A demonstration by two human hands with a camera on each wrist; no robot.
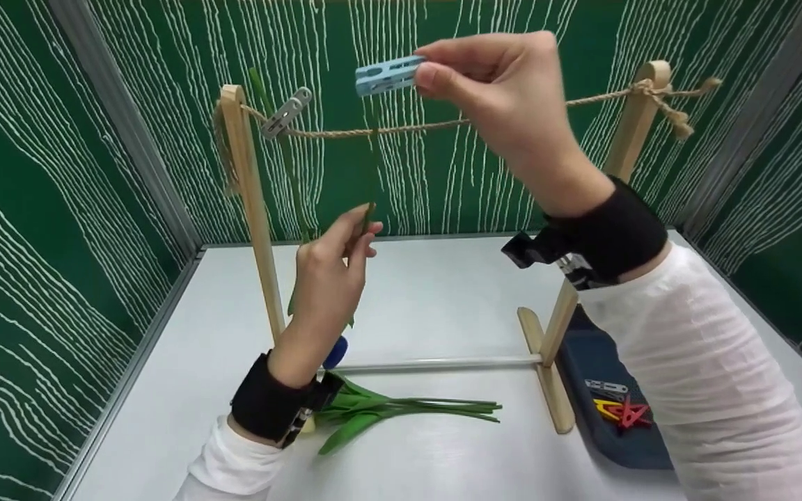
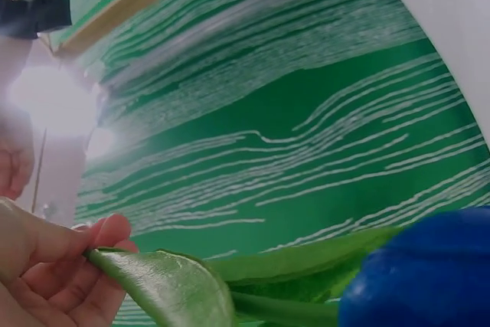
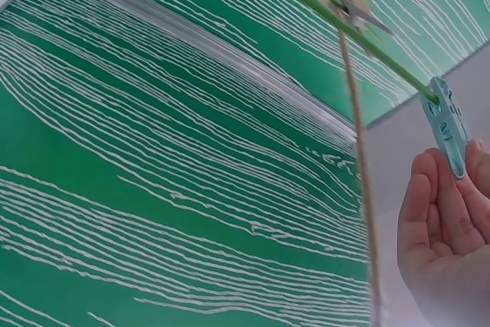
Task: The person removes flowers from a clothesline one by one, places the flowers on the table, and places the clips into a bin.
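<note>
My left hand (image 1: 331, 268) pinches the green stem (image 1: 373, 167) of a flower held upside down. Its green leaf (image 2: 168, 285) and blue bloom (image 2: 421, 273) fill the lower part of the left wrist view. Higher up, my right hand (image 1: 512, 104) grips a light blue clothespin (image 1: 388, 75) between thumb and fingers. The clothespin's far end meets the top of the stem (image 3: 406, 74), above the twine rope (image 1: 415, 128). To the left, a grey clothespin (image 1: 287, 113) sits on the rope with another green stem (image 1: 293, 174) hanging from it, partly hidden behind my left hand.
Wooden posts (image 1: 251, 209) carry the rope at both sides, joined low down by a pale rod (image 1: 436, 362). Green-leaved stems (image 1: 436, 407) lie on the white table below. At right, a dark tray (image 1: 624, 452) holds several clothespins (image 1: 629, 414), partly covered by my right sleeve.
</note>
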